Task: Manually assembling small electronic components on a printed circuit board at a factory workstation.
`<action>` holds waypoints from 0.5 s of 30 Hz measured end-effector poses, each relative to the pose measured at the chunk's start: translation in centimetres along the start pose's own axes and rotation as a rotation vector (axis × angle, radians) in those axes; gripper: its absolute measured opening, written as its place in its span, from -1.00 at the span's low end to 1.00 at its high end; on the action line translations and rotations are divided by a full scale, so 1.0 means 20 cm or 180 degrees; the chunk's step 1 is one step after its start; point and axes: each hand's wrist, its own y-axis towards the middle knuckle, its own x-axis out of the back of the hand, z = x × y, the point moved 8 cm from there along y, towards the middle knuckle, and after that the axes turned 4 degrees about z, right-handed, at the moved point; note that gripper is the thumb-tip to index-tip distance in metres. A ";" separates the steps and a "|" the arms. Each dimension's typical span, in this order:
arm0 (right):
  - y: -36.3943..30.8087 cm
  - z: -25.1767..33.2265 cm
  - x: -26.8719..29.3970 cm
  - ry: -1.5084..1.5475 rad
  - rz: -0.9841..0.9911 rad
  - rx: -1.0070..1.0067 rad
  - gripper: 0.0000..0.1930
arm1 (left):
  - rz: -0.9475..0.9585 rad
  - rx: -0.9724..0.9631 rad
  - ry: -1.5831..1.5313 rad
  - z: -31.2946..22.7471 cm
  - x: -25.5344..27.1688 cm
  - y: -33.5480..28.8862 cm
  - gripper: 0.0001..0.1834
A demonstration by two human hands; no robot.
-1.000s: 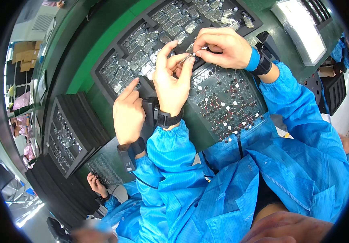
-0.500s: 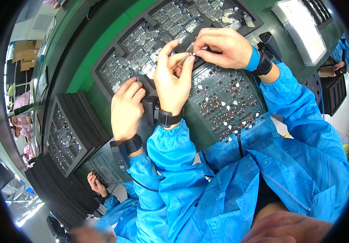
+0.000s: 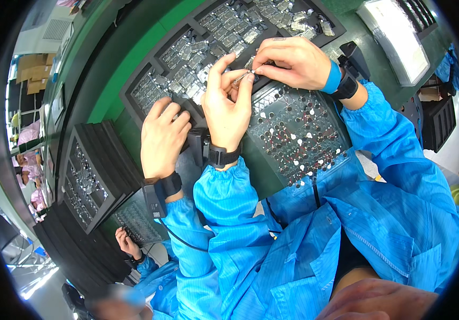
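Observation:
My left hand [image 3: 225, 109] is raised over the near edge of the black foam tray [image 3: 128, 98], pinching a small silvery metal part [image 3: 241, 78] between thumb and finger. From the right, my right hand [image 3: 296, 64] meets it there, thumb and forefinger pressed together at the part's end. Whatever tiny piece sits between those right fingertips is too small to name. Many small metal modules [image 3: 229, 33] fill the tray's compartments. Below my hands lies a clear plastic tray [image 3: 341, 125] with dark and white round pieces and thin red wires.
A co-worker's hand [image 3: 165, 136] reaches over the foam tray's left corner, beside my left wrist. Stacked black trays [image 3: 114, 154] stand at left, one holding modules. Another co-worker's hand [image 3: 127, 242] is at lower left. A bright white box-like block [image 3: 394, 40] stands at upper right.
The co-worker's hand beside mine has shifted slightly left and up. My right fingertips have moved a little left, closer against the metal part; my left hand stays in place.

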 end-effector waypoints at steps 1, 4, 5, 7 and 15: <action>0.00 0.00 0.00 0.0003 0.0000 0.0000 -0.87 | -0.0051 -0.0014 -0.0056 -0.01 0.00 0.00 -0.52; 0.00 0.00 0.00 -0.0033 0.0029 -0.0130 -0.86 | -0.0109 -0.0057 0.0137 -0.02 0.01 0.00 -0.54; -0.01 0.00 0.00 -0.0067 0.0057 -0.0187 -0.85 | -0.0108 -0.0058 0.0135 -0.01 0.01 0.00 -0.54; -0.01 -0.01 -0.01 -0.0103 0.0085 -0.0245 -0.85 | -0.0046 -0.0060 0.0227 -0.01 0.01 0.00 -0.55; 0.00 -0.01 0.00 0.0219 -0.0022 -0.0095 -0.87 | 0.0059 0.0040 0.0092 0.02 0.01 0.01 -0.55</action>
